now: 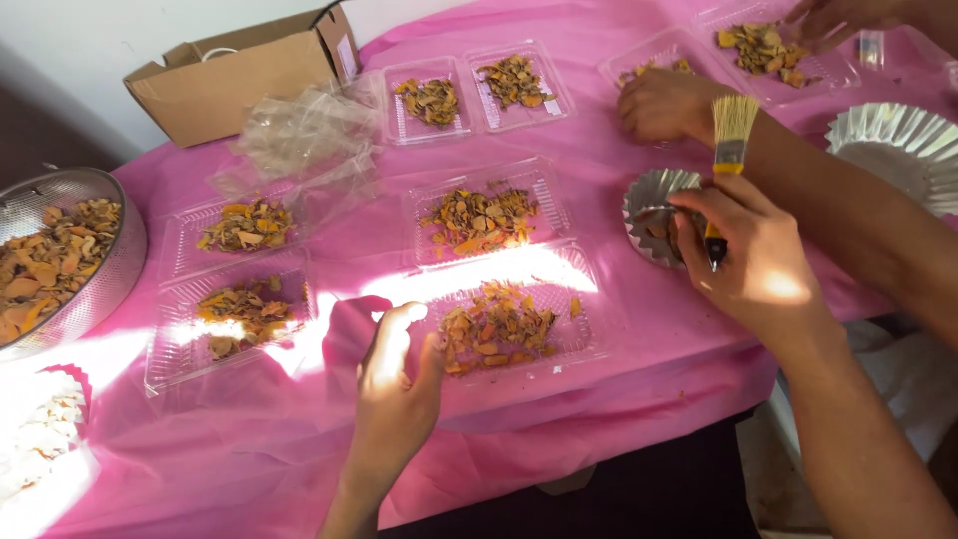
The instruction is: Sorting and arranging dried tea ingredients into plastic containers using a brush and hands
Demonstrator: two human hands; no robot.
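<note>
Head view: clear plastic clamshell trays lie spread over the desk (299, 439), which is covered with a bright pink cloth. Each tray holds a loose heap of dry orange-brown flakes. The nearest clear plastic tray (589, 344) sits just beyond the left hand (394, 394), whose loosely curled fingers (431, 361) touch the tray's near left edge without gripping anything. Another tray of flakes (544, 215) lies directly behind it, two more (170, 354) stand to the left, and a further pair (469, 115) is set farther back.

The right hand (753, 255) is clenched around a small paintbrush with a yellow handle and pale straw-coloured bristles (731, 125), held upright with the bristles pointing up. Just left of that hand a small pleated silver foil cup (649, 205) stands on the cloth, touching the fingertips. A larger pleated foil dish (903, 150) sits at the right edge.

At the far left, a round metal mesh sieve (110, 279) holds more of the flakes. An open brown cardboard box (235, 75) and crumpled clear plastic film (299, 135) lie at the back by a white wall. Another person's hands (664, 100) rest on trays at the far right. Strong sunlight falls in patches across the cloth.
</note>
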